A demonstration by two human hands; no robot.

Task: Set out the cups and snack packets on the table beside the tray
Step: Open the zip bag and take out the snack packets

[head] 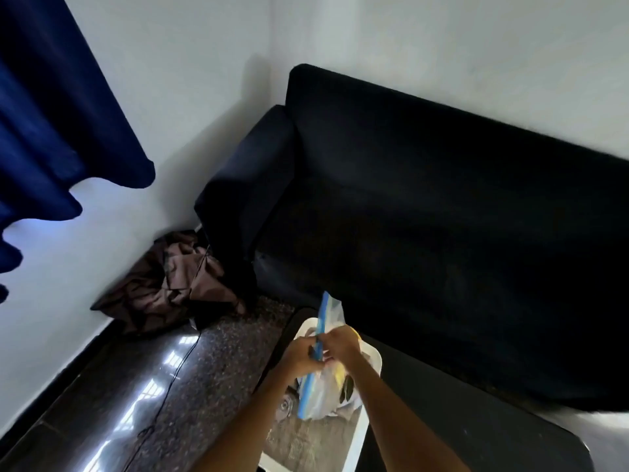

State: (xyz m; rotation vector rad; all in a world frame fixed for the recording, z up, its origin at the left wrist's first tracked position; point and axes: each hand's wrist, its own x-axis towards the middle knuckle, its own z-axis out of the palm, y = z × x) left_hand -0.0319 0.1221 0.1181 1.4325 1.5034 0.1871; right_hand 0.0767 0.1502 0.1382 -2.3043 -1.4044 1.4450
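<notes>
Head view: both hands meet over the white tray [360, 434] on the dark surface [476, 434].
Left hand [299, 354]: closed, pinching the bag's blue strip.
Right hand [343, 345]: closed on the same edge.
Clear plastic bag [320, 396]: held up above the tray, contents blurred.

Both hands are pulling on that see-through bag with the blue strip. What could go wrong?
1. The left hand and right hand both pinch the plastic bag at its blue strip. A hard tug might tear it or spill what's inside.
2. The bag hangs above the white tray, so anything falling could knock things there.
3. The tray sits near the dark table edge; a bump might shove it off.
</notes>
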